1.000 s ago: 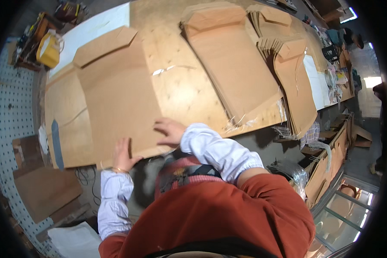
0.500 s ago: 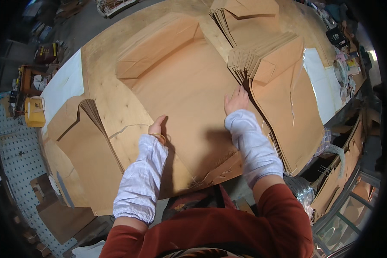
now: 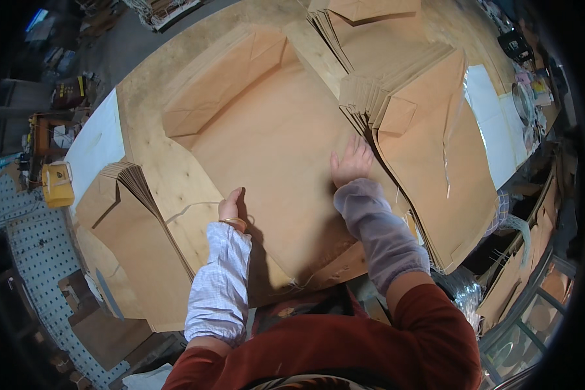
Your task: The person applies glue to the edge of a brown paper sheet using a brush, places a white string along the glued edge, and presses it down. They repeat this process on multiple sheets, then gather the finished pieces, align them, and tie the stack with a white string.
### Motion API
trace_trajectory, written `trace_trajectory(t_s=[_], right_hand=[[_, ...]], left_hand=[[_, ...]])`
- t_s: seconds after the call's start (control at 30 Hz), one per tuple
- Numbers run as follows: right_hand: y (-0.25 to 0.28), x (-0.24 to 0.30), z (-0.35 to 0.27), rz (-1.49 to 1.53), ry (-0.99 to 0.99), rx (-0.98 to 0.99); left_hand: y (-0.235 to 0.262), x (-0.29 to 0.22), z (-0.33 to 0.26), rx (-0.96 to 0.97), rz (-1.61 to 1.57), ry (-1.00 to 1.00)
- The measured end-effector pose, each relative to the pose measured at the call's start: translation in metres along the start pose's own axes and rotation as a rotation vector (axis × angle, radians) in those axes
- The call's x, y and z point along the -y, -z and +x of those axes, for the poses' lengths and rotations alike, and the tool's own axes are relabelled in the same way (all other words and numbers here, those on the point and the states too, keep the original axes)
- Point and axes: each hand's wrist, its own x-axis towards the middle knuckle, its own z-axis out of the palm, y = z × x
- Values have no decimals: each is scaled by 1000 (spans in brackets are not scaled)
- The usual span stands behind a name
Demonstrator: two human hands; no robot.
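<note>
A stack of large brown paper bags [image 3: 266, 149] lies in front of me, its folded bottoms standing up at the far end. My left hand [image 3: 229, 206], with a gold-coloured bangle at the wrist, stands on edge against the stack's left side. Its fingers are partly hidden, and those showing look stretched out. On the stack's right side my right hand [image 3: 353, 160] lies flat with its fingers spread, close to a second stack of brown bags [image 3: 435, 162]. Both forearms wear pale sleeve covers.
More brown bags [image 3: 133, 237] lie fanned at the left, and another bag stack [image 3: 383, 32] at the far right. White sheets [image 3: 97, 140] cover parts of the wooden table [image 3: 175, 162]. A yellow container [image 3: 58, 184] stands beyond the left edge. Flattened cardboard [image 3: 523, 247] leans at the right.
My left hand has shifted slightly nearer along the stack's left side. My right hand has come slightly back toward me, its fingers more spread. The view has shifted a little.
</note>
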Motion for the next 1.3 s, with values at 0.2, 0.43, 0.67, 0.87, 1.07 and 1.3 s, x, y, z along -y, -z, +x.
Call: trace_trajectory(t_s=[0.2, 0.43, 0.67, 0.87, 1.07, 1.3], right_hand=[[0, 2, 0, 12, 6, 20], [1, 3, -2, -14, 7, 58], [1, 3, -1, -2, 14, 30], [0, 4, -1, -24, 5, 24], [1, 1, 1, 19, -3, 27], [23, -4, -3, 139, -66, 68]], left_hand=[[5, -8, 8, -12, 195, -60], [-5, -7, 1, -24, 34, 16], [-10, -11, 6, -34, -73, -16], [1, -14, 2, 8, 218, -11], [0, -11, 3, 8, 286, -92], [35, 10, -5, 104, 221, -57]])
